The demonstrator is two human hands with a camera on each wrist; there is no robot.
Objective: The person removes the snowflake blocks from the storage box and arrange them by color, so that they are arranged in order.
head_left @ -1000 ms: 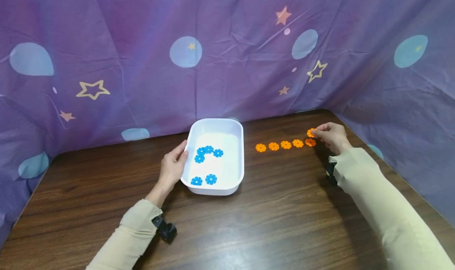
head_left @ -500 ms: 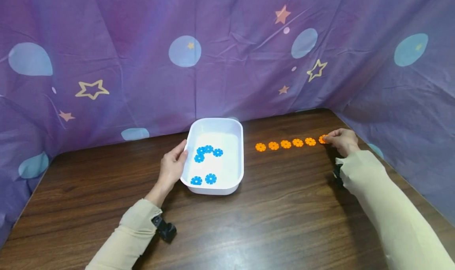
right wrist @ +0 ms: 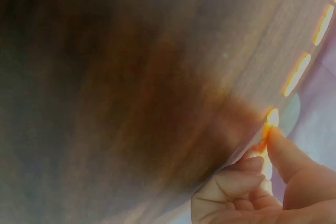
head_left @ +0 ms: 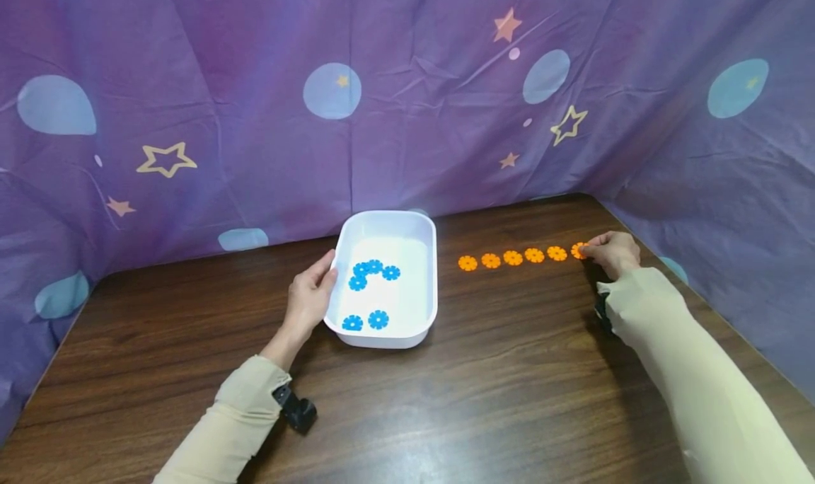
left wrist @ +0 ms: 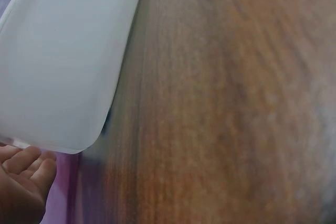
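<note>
A creased purple cloth, printed with stars and pale blue ovals, hangs behind the desk; dark grain streaks the desk's brown, glossy top.

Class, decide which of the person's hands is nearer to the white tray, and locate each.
Left. The left hand holds the white tray at its left rim; the right hand is apart, off to the right, pinching the rightmost orange disc.

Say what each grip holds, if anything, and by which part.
The right grip pinches the rightmost orange flower-shaped disc by its right edge. The left grip touches the left side of the white tray; whether it is clasped cannot be told.
</note>
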